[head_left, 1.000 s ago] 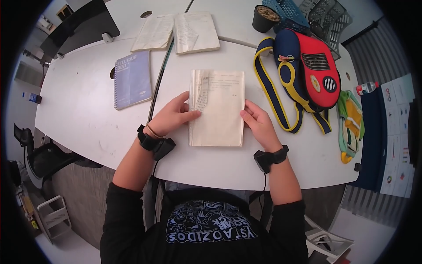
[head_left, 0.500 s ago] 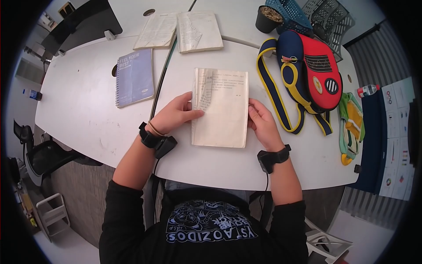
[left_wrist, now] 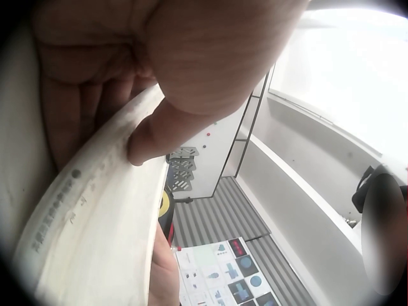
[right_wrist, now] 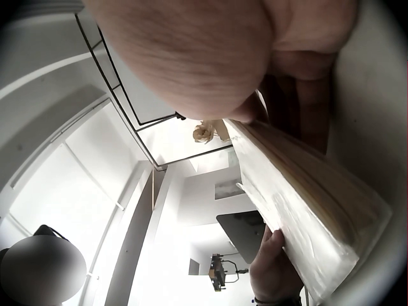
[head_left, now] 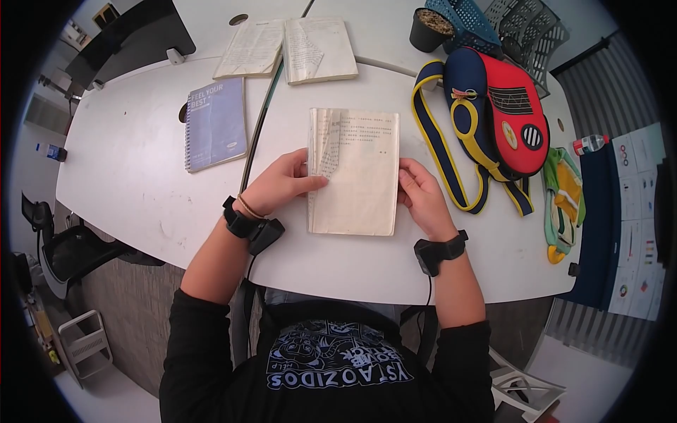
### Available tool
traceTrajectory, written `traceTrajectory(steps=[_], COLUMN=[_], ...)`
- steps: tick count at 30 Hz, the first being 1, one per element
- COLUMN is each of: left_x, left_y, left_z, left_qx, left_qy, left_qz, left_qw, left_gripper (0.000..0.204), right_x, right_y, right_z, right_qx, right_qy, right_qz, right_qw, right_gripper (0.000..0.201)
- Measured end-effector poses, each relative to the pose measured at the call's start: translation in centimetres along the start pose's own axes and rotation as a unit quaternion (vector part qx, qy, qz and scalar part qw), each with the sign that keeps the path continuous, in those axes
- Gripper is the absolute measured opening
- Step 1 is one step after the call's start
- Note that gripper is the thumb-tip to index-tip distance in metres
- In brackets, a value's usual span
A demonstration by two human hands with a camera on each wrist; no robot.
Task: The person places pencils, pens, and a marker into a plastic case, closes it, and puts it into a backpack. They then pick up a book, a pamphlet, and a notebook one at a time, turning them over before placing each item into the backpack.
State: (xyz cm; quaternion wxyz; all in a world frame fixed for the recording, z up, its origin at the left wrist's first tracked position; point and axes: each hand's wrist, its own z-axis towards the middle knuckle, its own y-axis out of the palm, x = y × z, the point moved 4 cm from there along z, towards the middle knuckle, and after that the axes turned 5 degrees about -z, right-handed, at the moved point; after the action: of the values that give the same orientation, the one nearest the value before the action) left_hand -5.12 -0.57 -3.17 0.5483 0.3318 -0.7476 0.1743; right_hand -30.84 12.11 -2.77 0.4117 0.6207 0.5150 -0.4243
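A worn paperback book (head_left: pixel 358 194) with a cream cover and a clear plastic wrap lies face up before the person, a few lines of print near its top. The left hand (head_left: pixel 284 185) grips it at the spine side, thumb on the cover; in the left wrist view the fingers (left_wrist: pixel 60 121) curl around the spine (left_wrist: pixel 67 197). At the opposite edge, the right hand (head_left: pixel 424 201) holds the book, thumb along the page edge. The right wrist view shows the page block (right_wrist: pixel 306 185) under that thumb, its fingers partly hidden behind the book.
A blue spiral notebook (head_left: pixel 217 125) lies to the left. Two more worn books (head_left: pixel 248 51) (head_left: pixel 328 53) lie at the back. On the right are a red and navy backpack (head_left: pixel 518 106), a green and yellow cloth item (head_left: pixel 564 194) and a black pot (head_left: pixel 429 34).
The right thumb has slid from the top of the cover to the book's edge. The left hand keeps its grip. The whole view has shifted slightly.
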Motion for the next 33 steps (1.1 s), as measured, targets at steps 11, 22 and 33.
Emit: traceTrajectory(steps=[11,22,33], left_x=[-0.1,-0.1,-0.2], left_y=[0.0,0.3,1.6], left_z=[0.1,0.2,-0.1], left_qx=[0.006,-0.009,-0.020], left_qy=[0.009,0.043,-0.012], left_qz=[0.025,-0.014,-0.148], left_qw=[1.000,0.999,0.989], left_gripper=[0.041,0.051,0.054], right_x=[0.1,0.2,0.0], right_y=[0.0,0.3,-1.3], right_z=[0.1,-0.2,0.8], right_qx=[-0.006,-0.013,0.023], right_qy=[-0.006,-0.119,-0.114], right_qz=[-0.007,-0.151,-0.100], right_qw=[1.000,0.981,0.988], right_gripper=[0.035,0.031,0.035])
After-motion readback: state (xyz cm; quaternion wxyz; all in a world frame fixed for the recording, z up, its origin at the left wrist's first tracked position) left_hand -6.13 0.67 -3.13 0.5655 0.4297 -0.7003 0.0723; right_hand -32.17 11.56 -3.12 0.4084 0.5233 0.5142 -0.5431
